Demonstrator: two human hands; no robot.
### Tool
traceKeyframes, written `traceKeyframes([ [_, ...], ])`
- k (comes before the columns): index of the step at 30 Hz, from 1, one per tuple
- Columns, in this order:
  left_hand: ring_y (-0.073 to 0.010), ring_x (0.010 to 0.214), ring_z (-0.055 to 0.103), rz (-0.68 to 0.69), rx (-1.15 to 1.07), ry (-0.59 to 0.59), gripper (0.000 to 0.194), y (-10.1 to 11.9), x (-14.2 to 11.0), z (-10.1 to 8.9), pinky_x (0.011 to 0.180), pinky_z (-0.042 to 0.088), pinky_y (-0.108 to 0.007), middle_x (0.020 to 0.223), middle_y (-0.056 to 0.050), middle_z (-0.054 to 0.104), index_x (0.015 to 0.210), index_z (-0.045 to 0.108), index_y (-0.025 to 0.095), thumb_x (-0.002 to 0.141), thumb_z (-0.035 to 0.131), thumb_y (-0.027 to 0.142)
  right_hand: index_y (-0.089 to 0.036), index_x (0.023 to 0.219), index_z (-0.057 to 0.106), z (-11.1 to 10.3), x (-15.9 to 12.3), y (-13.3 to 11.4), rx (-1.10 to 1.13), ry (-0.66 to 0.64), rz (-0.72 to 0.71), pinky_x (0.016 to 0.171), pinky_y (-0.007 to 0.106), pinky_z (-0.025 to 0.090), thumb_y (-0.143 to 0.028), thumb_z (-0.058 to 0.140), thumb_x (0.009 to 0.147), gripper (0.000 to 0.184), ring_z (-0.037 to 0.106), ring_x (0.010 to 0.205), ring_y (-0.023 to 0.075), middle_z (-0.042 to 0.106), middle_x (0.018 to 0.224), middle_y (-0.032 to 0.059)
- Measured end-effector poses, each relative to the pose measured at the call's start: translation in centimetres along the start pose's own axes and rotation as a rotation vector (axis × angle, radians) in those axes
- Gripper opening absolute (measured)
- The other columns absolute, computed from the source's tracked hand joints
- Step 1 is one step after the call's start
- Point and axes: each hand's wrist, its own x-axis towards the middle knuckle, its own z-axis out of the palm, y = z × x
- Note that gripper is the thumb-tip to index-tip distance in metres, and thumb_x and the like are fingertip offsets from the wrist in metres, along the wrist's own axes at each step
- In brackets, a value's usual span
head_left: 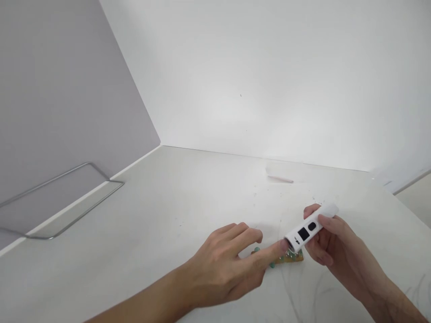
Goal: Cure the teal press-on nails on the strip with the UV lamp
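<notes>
My right hand [332, 244] grips a white pen-shaped device [308, 229] with a small dark screen and a dark button, its tip pointing down-left. Under that tip lies a small tan circuit board [292, 257] with green parts on the white table [161, 215]. My left hand [229, 269] rests over the board's left end, fingers stretched out, the index fingertip touching the device's tip and the board. Part of the board is hidden beneath my left fingers.
A bent metal wire frame [72, 197] leans against the grey wall at the left. A thin stick-like scrap [280, 179] lies farther back on the table, with small specks of debris around it. White walls close the back.
</notes>
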Motion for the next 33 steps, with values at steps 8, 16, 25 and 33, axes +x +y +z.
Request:
traceKeyframes([
  [8, -0.0165, 0.062, 0.049, -0.004, 0.002, -0.012, 0.049, 0.07, -0.17, -0.20, 0.054, 0.049, -0.029, 0.086, -0.006, 0.061, 0.130, 0.051, 0.022, 0.084, 0.053, 0.006, -0.021, 0.087, 0.056, -0.62, 0.08, 0.19, -0.010, -0.072, -0.015, 0.049, 0.025, 0.022, -0.050, 0.062, 0.087, 0.030, 0.026, 0.047, 0.0080, 0.040, 0.048, -0.0076],
  [16, -0.0174, 0.065, 0.051, -0.012, 0.038, -0.071, 0.046, 0.08, -0.04, -0.28, 0.056, 0.052, -0.031, 0.090, -0.007, 0.062, 0.131, 0.051, 0.023, 0.087, 0.054, 0.010, -0.023, 0.088, 0.054, -0.28, -0.06, 0.28, -0.051, 0.011, -0.003, 0.050, 0.024, 0.021, -0.048, 0.072, 0.080, 0.032, 0.024, 0.048, 0.0078, 0.037, 0.047, -0.0096],
  [25, -0.0163, 0.064, 0.056, 0.030, -0.027, 0.101, 0.039, 0.22, 0.03, -0.12, 0.056, 0.052, -0.030, 0.077, -0.005, 0.064, 0.115, 0.059, 0.012, 0.078, 0.055, 0.001, -0.023, 0.079, 0.055, 0.04, -0.18, 0.32, -0.098, 0.196, -0.100, 0.051, 0.025, 0.017, -0.038, 0.074, 0.072, 0.026, 0.022, 0.050, 0.0091, 0.025, 0.051, -0.0094],
  [33, -0.0149, 0.063, 0.055, -0.013, -0.102, 0.204, 0.029, 0.05, -0.34, 0.25, 0.054, 0.051, -0.028, 0.073, -0.005, 0.063, 0.101, 0.061, 0.013, 0.077, 0.053, -0.001, -0.022, 0.079, 0.059, 0.06, -0.19, 0.86, -0.272, 0.231, -0.214, 0.043, 0.023, 0.025, -0.037, 0.077, 0.072, 0.024, 0.032, 0.046, 0.0088, 0.036, 0.049, -0.0080],
])
